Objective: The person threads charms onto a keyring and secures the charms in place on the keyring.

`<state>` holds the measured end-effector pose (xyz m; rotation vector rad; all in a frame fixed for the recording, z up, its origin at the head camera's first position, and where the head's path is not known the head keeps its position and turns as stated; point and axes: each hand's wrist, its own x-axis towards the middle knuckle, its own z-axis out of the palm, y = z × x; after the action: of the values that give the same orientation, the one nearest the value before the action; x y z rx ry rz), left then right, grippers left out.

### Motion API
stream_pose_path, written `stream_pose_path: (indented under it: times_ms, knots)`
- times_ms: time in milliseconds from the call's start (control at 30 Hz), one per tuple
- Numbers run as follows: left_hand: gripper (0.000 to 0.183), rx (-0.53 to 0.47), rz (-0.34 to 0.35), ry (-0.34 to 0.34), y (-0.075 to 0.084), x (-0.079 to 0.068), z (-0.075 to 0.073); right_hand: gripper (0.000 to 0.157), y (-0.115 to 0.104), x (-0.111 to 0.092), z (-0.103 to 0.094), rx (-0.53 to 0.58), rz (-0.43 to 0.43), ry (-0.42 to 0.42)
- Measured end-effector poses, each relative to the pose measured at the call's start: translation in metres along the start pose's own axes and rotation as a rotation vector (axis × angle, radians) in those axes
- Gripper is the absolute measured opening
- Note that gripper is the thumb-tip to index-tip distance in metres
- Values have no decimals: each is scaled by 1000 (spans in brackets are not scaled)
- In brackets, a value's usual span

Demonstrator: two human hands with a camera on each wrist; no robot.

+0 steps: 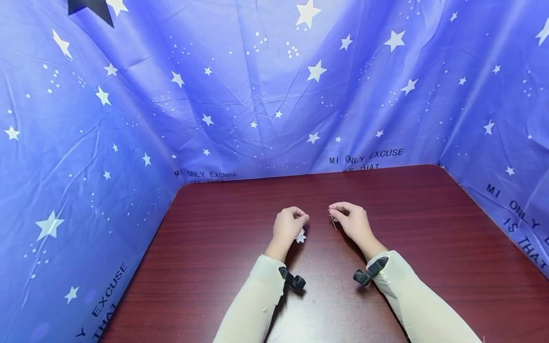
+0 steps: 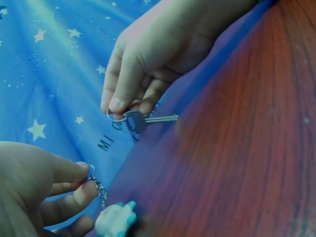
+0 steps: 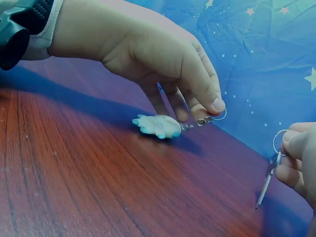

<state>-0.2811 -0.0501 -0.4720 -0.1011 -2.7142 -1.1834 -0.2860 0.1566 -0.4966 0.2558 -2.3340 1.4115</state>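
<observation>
Worktop [image 1: 206,276]: 1 pc., dk. red-brown, wood-grain, rounded far corners. Backdrop cloth [image 1: 240,62]: blue-violet, creased, at far, L & R sides; printed w/ wht. stars [image 1: 316,71], sm. dots [image 1: 292,49], 1 dk. star [image 1: 93,8] upper L, blk. lettering [image 1: 366,156] incl. "ONLY EXCUSE".

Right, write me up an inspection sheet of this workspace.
Surface: dark red, wood-grained table, with a bright reflection toward the person.
Job's things: a metal key on a key ring; a white and blue-green charm on a short chain with a charm ring. Whether the charm touches the table is unclear.
Clutter: nothing seen.
Hands: left hand pinches the charm ring; right hand pinches the key ring. The two rings are apart.
Cables: nothing seen.
Surroundings: blue cloth with stars and lettering; a black device at each wrist.
</observation>
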Motion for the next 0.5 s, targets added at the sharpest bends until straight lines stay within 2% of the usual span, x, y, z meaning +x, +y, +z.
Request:
stream_pose_path:
  times_ms: [233,500]
  knots:
    - [11,-118,17,-26,2,2,-3,8,-8,2,0,139,60,-25]
    - [7,-237,109,-10,8,2,-9,11,-31,3,-2,218,29,-29]
